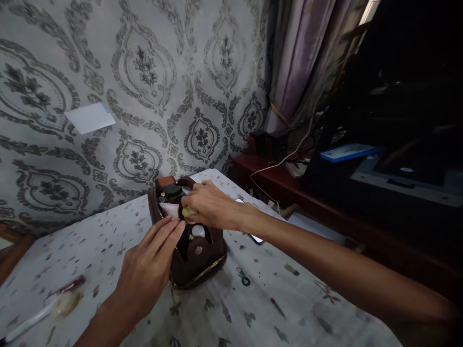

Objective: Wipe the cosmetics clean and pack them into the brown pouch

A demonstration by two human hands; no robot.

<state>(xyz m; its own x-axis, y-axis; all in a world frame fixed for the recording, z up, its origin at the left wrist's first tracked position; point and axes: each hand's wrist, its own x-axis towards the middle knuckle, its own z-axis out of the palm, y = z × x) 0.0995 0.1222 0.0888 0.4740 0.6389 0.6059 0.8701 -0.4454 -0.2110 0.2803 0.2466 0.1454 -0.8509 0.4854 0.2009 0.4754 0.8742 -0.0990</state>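
A dark brown zip bag stands unzipped on the bedsheet, several small items inside it. My right hand reaches into the bag from the right, fingers closed on a small yellowish item whose kind I cannot make out. Along the bag's left side lies my left hand, its fingers stretched out with the tips at the zip edge. Close to those tips a pale pink packet sticks up. A white-capped container sits at the front of the bag, and a round dark lid shows at the back.
A phone lies right of the bag, partly hidden by my right forearm. At the lower left are a white-handled brush and a cream, rounded object. A reddish wooden unit with a white cable stands beyond the sheet.
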